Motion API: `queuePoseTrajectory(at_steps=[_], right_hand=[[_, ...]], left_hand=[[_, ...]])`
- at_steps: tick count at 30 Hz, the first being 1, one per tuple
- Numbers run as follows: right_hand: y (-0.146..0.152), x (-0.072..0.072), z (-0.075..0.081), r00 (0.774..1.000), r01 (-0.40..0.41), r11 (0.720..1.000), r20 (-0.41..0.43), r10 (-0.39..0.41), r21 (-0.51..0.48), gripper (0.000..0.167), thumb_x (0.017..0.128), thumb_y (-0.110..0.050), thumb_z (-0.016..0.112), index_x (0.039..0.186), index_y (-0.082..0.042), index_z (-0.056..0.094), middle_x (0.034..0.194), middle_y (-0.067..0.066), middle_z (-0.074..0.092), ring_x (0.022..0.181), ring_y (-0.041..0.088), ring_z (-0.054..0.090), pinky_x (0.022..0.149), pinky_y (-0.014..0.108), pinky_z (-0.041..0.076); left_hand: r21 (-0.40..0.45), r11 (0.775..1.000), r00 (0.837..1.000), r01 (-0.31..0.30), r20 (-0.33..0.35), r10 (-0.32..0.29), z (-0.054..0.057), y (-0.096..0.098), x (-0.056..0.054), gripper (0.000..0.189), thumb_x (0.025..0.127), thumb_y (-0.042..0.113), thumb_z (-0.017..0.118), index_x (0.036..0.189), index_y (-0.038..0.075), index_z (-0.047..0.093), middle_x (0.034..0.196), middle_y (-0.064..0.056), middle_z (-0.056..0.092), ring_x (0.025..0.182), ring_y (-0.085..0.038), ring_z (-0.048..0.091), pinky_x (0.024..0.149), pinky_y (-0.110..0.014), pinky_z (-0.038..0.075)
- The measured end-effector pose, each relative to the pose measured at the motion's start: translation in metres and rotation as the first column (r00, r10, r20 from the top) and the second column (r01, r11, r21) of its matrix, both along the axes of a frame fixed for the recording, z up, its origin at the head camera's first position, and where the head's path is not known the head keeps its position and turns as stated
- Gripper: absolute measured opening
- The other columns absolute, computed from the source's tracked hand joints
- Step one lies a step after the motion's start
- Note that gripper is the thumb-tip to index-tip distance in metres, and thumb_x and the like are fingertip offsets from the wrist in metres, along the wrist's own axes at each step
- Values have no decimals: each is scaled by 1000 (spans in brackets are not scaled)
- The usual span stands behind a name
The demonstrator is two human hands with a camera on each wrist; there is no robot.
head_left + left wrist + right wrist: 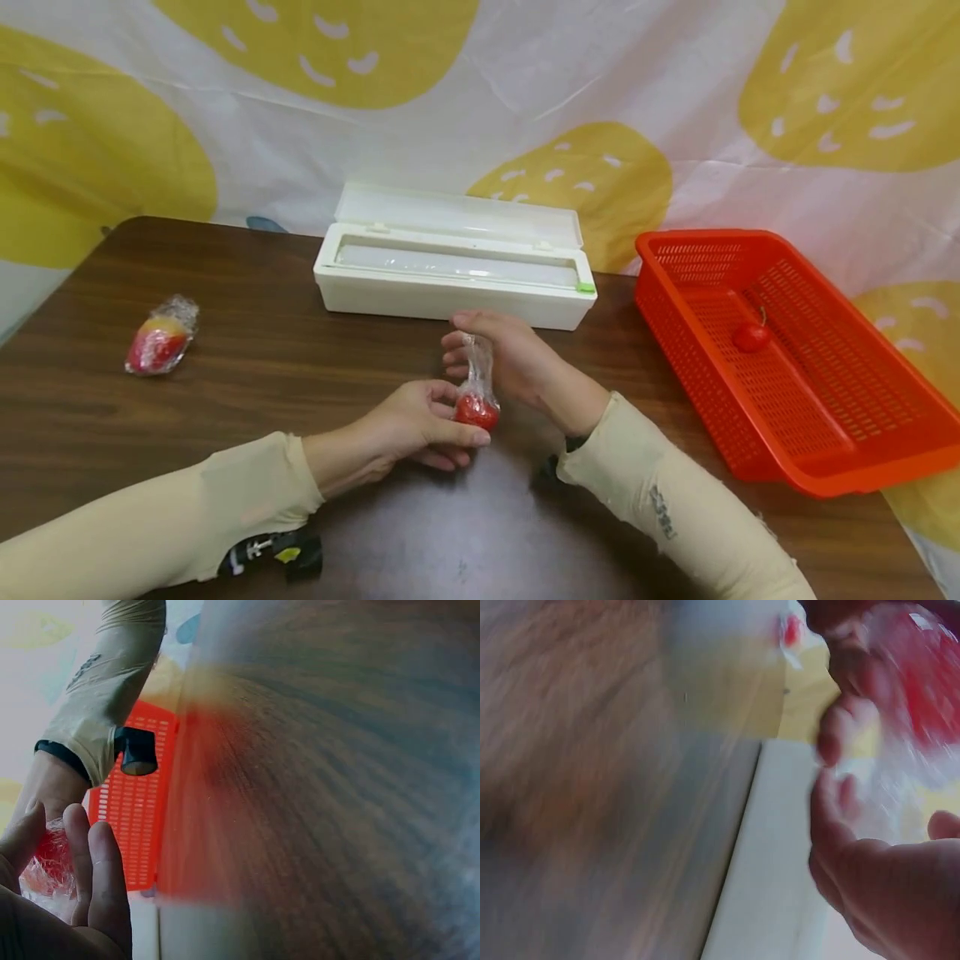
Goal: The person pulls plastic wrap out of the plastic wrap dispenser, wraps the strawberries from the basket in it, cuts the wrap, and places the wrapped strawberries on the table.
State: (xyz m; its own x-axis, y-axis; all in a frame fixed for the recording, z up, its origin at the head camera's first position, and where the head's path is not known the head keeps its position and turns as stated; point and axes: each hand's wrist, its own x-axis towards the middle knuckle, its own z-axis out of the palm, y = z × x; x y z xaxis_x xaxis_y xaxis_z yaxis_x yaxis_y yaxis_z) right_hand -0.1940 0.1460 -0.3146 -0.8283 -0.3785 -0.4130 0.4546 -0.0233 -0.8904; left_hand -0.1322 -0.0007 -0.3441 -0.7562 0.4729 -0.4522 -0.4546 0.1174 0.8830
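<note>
A red fruit, perhaps a strawberry, is wrapped in clear plastic film. My left hand pinches it between thumb and fingers above the table. The gathered film tail rises from the fruit towards my right hand. Thumb and fingers of that hand stand apart on either side of the film, as the right wrist view shows, though blurred. In the left wrist view the wrapped fruit lies partly behind the left fingers. The film's very tip is hidden against the right hand.
A white film dispenser with its lid raised stands behind the hands. On the left of the dark wood table lies a film-wrapped red and yellow fruit. A red basket at right contains a small red stemmed fruit.
</note>
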Motion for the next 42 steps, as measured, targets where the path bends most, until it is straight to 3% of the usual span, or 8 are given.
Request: queuePoseTrajectory(at_steps=[9,12,14,19,22,28,38,42], right_hand=[[25,-1,2,982,-74,986,-160,98,152,37,94,-2,51,129,8,49,102,10,71,87,11,68,81,27,55],[22,9,6,913,-42,965,-382,143,261,27,90,1,57,116,7,61,104,16,71,88,12,69,78,24,56],[18,20,10,793,2,932,-569,220,363,20,89,0,60,108,3,67,103,16,72,87,12,69,75,22,55],[11,47,9,287,168,828,-830,478,535,22,92,-15,61,108,-2,69,104,9,73,100,18,69,85,24,54],[13,54,3,148,156,774,-789,596,614,53,98,-42,43,127,0,57,127,14,63,126,26,55,104,35,45],[18,57,-5,162,76,714,-715,680,696,82,93,-62,16,141,0,40,145,18,45,138,30,40,114,44,32],[24,52,-8,274,-83,896,-855,441,436,80,96,-59,18,147,2,24,136,22,53,128,28,52,102,35,47],[25,52,-8,394,-94,957,-873,287,273,76,99,-55,24,143,7,31,140,26,47,134,33,45,111,36,37]], left_hand=[[-60,997,999,-39,-1,39,2,-4,-2,37,81,21,74,107,0,57,82,-1,66,67,-12,63,58,-30,57],[-96,994,998,-60,5,61,0,-4,-2,34,80,25,75,101,1,61,78,1,65,60,-9,54,51,-24,53],[-94,992,996,-84,10,85,0,-5,-4,32,81,26,74,99,3,63,78,2,65,57,-8,49,48,-22,51],[-16,991,991,-130,8,130,6,-10,-10,26,86,21,68,103,3,61,79,6,63,56,-6,48,52,-21,53],[31,990,991,-136,9,136,7,-15,-12,27,88,17,64,110,1,59,75,8,64,59,-4,55,56,-21,54],[176,980,996,-93,33,89,8,-26,-13,19,88,8,59,107,6,64,81,9,69,71,-4,61,62,-16,50],[94,994,998,-58,40,55,12,-34,-22,41,93,31,60,122,3,59,78,8,64,66,-4,56,54,-15,45],[74,995,997,-71,5,71,11,-31,-22,45,92,21,62,129,-3,53,76,9,66,66,-4,56,55,-16,47]])
